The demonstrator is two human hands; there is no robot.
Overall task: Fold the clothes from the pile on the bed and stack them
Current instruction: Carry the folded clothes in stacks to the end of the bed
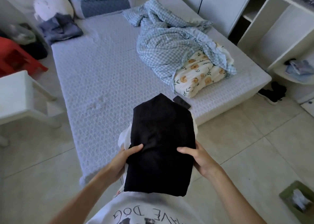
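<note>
A folded black garment point(159, 138) tops a small stack that I hold in front of my chest, over the foot of the bed point(105, 80). White folded cloth point(123, 138) shows under its left edge. My left hand point(124, 157) grips the stack's left side, thumb on top. My right hand point(195, 157) grips the right side the same way. A folded blue-grey pile of clothes point(59, 29) lies at the bed's far left corner.
A crumpled blue checked quilt point(178, 43) with a floral lining covers the bed's right side. A dark phone point(182, 102) lies near the bed's foot. A white table point(18, 94) and red stool point(15, 57) stand left; white shelves point(271, 24) right.
</note>
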